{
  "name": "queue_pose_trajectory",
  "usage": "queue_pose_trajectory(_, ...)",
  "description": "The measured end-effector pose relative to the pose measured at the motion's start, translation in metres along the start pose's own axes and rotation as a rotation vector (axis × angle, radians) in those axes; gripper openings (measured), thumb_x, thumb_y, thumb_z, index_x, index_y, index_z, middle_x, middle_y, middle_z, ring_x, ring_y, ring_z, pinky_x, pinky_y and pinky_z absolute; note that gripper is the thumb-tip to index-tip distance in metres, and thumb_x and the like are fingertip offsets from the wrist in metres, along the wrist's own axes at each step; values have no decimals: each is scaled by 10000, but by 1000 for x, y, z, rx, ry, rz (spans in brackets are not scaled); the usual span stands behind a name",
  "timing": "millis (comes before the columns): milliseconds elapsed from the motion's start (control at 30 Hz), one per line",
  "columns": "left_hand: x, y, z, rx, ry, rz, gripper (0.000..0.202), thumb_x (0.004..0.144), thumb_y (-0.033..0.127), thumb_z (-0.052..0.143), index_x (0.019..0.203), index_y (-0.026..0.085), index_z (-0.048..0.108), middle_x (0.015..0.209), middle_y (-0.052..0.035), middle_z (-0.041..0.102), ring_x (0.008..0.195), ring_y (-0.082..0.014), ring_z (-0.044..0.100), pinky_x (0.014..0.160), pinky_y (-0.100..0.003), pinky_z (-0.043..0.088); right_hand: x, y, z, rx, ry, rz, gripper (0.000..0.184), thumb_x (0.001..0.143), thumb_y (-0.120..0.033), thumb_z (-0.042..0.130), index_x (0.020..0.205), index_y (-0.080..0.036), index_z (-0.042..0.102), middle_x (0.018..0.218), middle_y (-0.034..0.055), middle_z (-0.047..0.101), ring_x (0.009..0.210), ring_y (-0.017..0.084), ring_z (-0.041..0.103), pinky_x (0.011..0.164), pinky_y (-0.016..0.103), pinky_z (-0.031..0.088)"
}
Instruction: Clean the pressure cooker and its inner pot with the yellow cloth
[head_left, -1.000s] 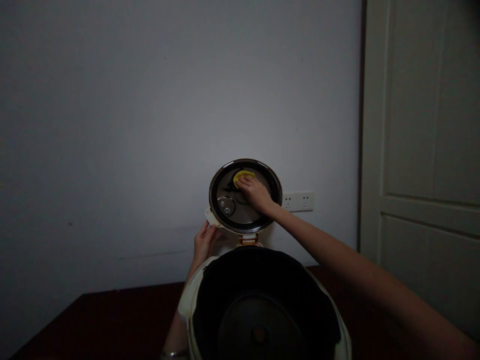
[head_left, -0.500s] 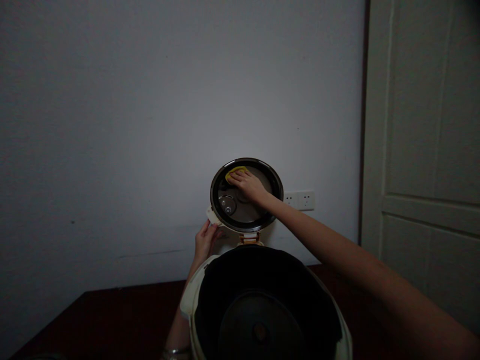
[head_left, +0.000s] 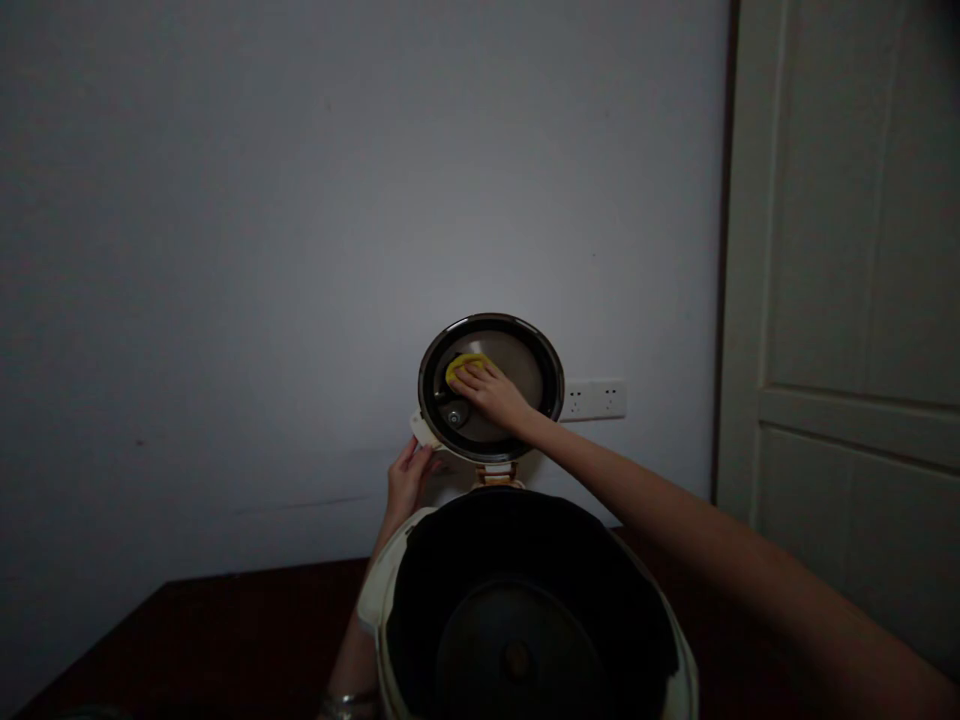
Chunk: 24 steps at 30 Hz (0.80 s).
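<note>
The round lid point(head_left: 517, 365) of a pressure cooker stands raised on its hinge, its metal inner face toward me. My right hand point(head_left: 491, 395) presses a yellow cloth point(head_left: 466, 368) against the left part of that face, just above a small round valve point(head_left: 454, 417). At the lid's lower left, my left hand point(head_left: 406, 480) grips the white lid handle point(head_left: 424, 431) between thumb and fingers. Below the lid is the cooker body point(head_left: 386, 590), white outside, with a dark hollow inside and a round plate point(head_left: 517, 630) at its bottom.
The cooker stands on a dark red-brown table point(head_left: 247, 630) against a pale wall point(head_left: 300, 250). Wall sockets point(head_left: 592, 400) sit just right of the lid. A panelled door point(head_left: 847, 300) is at the right. An orange-stained hinge point(head_left: 497, 475) joins lid and body.
My right hand has moved the yellow cloth a little down and left across the lid's inner face, nearer the valve. My left hand keeps its hold on the handle.
</note>
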<state>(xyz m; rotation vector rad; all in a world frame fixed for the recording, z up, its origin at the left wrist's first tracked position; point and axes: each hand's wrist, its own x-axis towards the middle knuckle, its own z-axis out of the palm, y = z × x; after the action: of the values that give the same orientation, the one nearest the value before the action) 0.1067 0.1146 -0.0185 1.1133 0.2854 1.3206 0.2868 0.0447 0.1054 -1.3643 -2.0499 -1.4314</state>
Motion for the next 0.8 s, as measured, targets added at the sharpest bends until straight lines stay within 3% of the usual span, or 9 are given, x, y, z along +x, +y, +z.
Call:
queue_pose_trajectory(200,0,0,0,-12,6,7,636,574,357,810,1150,152,635,1142,-103,669,1018,-245,627,885,-384,490,19,7,-5,-43,-14,-50,382,920,-140,421,1291,-144,511,1344,115,531,1245,264,455,1057,432,351)
queue_pose_trajectory(367,-1,-1,0,-22,13,8,614,574,349,809,1133,160,640,1132,-94,672,1027,-245,621,888,-390,489,14,32,-23,-39,-42,122,408,915,-112,405,1312,-135,496,1365,127,513,1264,260,438,1052,421,352)
queue_pose_trajectory(500,0,-2,-1,-21,22,9,581,597,329,796,1131,158,640,1056,-81,696,978,-232,639,886,-401,490,-10,39,-28,-52,-52,240,400,909,-99,391,1289,-94,517,1343,170,524,1240,285,464,1024,424,376)
queue_pose_trajectory(600,0,-2,0,-30,21,8,577,603,319,795,1134,159,636,1046,-83,698,961,-220,644,879,-390,493,-38,32,-24,-53,-65,291,401,906,-100,398,1289,-78,516,1310,195,546,1205,293,498,980,431,419)
queue_pose_trajectory(800,3,-5,-1,-49,34,-10,572,577,326,811,1098,153,650,1023,-76,705,938,-206,648,871,-367,494,-80,-7,-13,-6,-137,182,340,907,-148,468,1232,-160,564,1237,108,618,1135,236,557,891,351,490)
